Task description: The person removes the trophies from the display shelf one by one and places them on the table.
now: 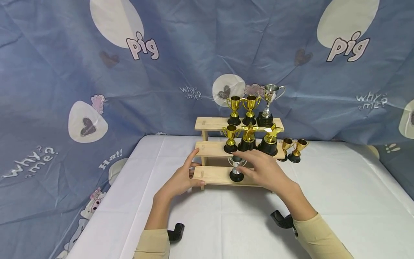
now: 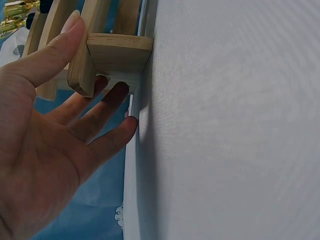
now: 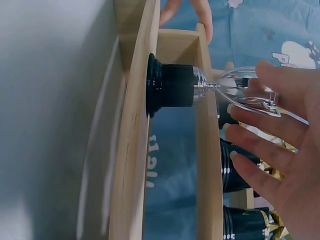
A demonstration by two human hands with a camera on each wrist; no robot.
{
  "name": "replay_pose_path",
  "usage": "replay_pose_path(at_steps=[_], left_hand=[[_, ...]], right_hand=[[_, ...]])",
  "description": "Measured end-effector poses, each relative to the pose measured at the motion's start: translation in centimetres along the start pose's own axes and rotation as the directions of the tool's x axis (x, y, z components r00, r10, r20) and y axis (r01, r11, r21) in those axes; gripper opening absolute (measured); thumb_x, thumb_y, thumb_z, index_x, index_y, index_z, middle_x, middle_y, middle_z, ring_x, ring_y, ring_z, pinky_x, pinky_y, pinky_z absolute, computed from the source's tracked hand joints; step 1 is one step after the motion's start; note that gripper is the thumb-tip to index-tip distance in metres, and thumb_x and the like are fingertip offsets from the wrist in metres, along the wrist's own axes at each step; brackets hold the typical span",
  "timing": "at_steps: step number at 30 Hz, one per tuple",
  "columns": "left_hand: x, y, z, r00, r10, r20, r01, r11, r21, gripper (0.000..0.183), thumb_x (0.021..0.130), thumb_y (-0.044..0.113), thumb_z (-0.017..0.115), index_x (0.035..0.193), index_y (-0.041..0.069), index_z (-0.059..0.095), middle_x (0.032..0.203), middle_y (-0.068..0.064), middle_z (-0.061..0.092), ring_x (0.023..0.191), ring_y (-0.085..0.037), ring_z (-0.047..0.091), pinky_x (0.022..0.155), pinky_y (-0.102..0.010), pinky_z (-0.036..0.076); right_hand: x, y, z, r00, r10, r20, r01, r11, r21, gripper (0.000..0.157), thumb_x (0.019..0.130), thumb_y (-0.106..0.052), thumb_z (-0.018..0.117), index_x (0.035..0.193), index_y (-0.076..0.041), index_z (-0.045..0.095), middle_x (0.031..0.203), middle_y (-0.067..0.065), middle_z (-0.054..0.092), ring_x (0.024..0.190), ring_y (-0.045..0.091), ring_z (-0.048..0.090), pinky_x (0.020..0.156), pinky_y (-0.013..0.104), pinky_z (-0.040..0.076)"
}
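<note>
A small silver trophy cup [image 1: 237, 166] with a black base stands upright on the lowest board of a three-tier wooden stand [image 1: 213, 174]. Around its cup, my right hand [image 1: 263, 169] has the thumb on one side and straight, spread fingers on the other. The right wrist view shows the trophy's clear-looking handles [image 3: 250, 102] right at the thumb and fingertips. My left hand [image 1: 179, 180] holds the stand's left end, with the lowest board [image 2: 82, 65] between thumb and fingers. Its index finger reaches up to the middle board.
Two gold cups [image 1: 250, 104] and a larger silver cup [image 1: 269, 94] occupy the top tier. On the middle tier stand a gold cup [image 1: 231, 133] and two star trophies [image 1: 271, 136]. Two more gold cups [image 1: 298, 146] are right of the stand. A blue printed cloth [image 1: 181, 57] hangs behind.
</note>
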State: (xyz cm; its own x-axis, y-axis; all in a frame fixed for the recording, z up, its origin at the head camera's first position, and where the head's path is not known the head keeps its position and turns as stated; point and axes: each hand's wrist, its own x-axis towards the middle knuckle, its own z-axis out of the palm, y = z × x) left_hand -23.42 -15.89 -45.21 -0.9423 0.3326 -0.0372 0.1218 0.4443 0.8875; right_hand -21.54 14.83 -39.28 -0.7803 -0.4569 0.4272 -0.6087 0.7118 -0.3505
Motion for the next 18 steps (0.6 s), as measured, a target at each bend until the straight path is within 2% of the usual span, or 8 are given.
replay_pose_path(at_steps=[5, 11, 18], left_hand=[[0.0, 0.0, 0.0, 1.000, 0.004, -0.001, -0.004, 1.000, 0.000, 0.116, 0.077, 0.014, 0.086, 0.149, 0.062, 0.009, 0.141, -0.010, 0.052, 0.121, -0.030, 0.063, 0.092, -0.042, 0.054], [0.0, 0.0, 0.0, 1.000, 0.002, -0.006, -0.002, 1.000, 0.005, 0.116, 0.077, 0.016, 0.087, 0.149, 0.062, 0.009, 0.142, -0.010, 0.051, 0.121, -0.031, 0.062, 0.093, -0.043, 0.054], [0.0, -0.1, 0.0, 1.000, -0.002, -0.015, 0.003, 1.000, 0.010, 0.116, 0.076, 0.019, 0.088, 0.148, 0.064, 0.009, 0.143, -0.011, 0.051, 0.122, -0.033, 0.061, 0.093, -0.044, 0.054]], right_hand=[[-0.1, -0.2, -0.2, 1.000, 0.018, -0.010, -0.018, 1.000, 0.008, 0.041, 0.091, -0.035, 0.072, 0.131, -0.026, 0.065, 0.114, -0.002, 0.070, 0.094, 0.014, 0.066, 0.079, 0.038, 0.053], [-0.1, -0.1, -0.7, 0.999, 0.036, -0.028, -0.034, 0.996, 0.080, 0.036, 0.090, -0.028, 0.075, 0.125, -0.022, 0.069, 0.119, -0.003, 0.070, 0.104, 0.015, 0.066, 0.087, 0.041, 0.054], [-0.3, 0.3, -1.7, 0.995, 0.095, -0.016, -0.093, 0.991, 0.095, 0.033, 0.091, -0.024, 0.073, 0.123, -0.024, 0.069, 0.114, -0.006, 0.068, 0.099, 0.014, 0.063, 0.085, 0.041, 0.052]])
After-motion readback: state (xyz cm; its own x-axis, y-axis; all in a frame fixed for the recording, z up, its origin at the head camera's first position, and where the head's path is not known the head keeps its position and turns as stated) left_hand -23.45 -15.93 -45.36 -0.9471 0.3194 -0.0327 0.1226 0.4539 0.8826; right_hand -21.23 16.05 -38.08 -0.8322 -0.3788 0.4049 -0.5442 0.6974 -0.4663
